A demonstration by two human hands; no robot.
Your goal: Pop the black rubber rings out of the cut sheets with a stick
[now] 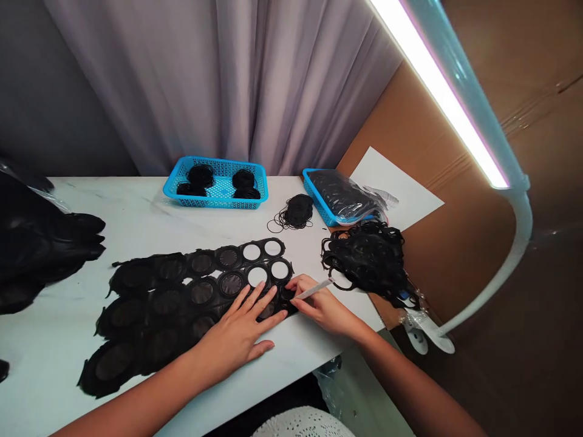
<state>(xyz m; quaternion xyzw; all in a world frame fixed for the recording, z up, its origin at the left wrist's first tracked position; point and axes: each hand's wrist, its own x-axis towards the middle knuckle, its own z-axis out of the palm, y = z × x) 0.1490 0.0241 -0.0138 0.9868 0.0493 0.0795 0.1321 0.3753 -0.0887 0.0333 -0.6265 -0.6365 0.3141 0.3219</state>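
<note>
A black sheet with rows of ring shapes lies slantwise on the white table. Several of its circles at the right end show the white tabletop through them; others are filled with dark material. My left hand rests flat on the sheet's near right part, fingers spread. At the right end, my right hand is closed round a thin pale stick-like tool, its lower tip down at a ring near the sheet's corner. What the tip touches is hidden by my fingers.
A blue basket holds bundles of thin black rings. A loose ring bundle, a second blue basket with a plastic bag, and a heap of black scraps lie rightward. Black sheets lie left. A clamped lamp arches over the right.
</note>
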